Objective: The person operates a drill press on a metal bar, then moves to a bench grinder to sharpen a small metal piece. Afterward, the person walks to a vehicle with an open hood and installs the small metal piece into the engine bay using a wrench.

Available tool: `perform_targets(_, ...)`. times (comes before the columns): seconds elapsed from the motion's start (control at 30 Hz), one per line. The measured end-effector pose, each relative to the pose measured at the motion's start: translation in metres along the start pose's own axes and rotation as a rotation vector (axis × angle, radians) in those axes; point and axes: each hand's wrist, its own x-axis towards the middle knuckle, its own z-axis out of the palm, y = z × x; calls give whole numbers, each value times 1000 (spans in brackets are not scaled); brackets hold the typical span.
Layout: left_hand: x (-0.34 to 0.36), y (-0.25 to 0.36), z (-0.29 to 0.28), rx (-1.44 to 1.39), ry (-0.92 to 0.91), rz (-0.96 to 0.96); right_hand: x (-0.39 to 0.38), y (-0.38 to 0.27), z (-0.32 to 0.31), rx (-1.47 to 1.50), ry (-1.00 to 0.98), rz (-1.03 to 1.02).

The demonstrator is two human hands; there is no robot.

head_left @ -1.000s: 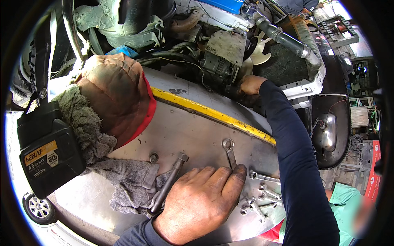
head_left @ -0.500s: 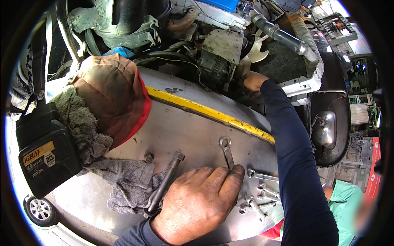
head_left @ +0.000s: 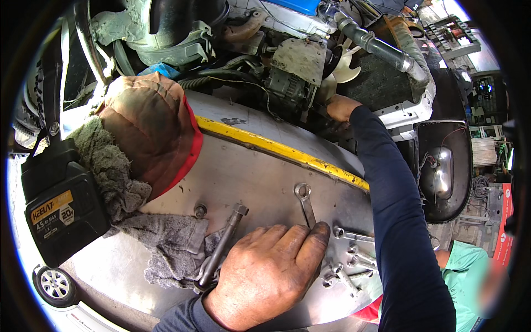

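My left hand lies back up on a bare metal panel, its fingers bent and close together. The handle of a ring-ended wrench runs in between thumb and forefinger; the fingertips are hidden underneath. Beside this hand rests a long metal bar with a hexagonal head, partly on a grey rag. My right hand reaches into the engine bay below a pale fan, near an alternator-like part. Its fingers are curled, and what they grip is out of sight.
Several wrenches lie right of my left hand. A short bolt stands nearby. At left are a brown cap-like cloth with red edging and a black battery pack. A yellow strip edges the panel. Another person's green sleeve shows lower right.
My right hand has shifted very slightly to the left in the engine bay. My left hand stays where it was, and the tools around it have not moved.
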Motion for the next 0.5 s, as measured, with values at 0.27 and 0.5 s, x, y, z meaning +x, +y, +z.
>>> perform_targets(0.27,7,9,-10,-10,-36,-17,3,1,-1,-23,-27,-36)
perform_targets(0.5,8,8,-11,-15,-47,-19,-2,0,2,-13,95,-22)
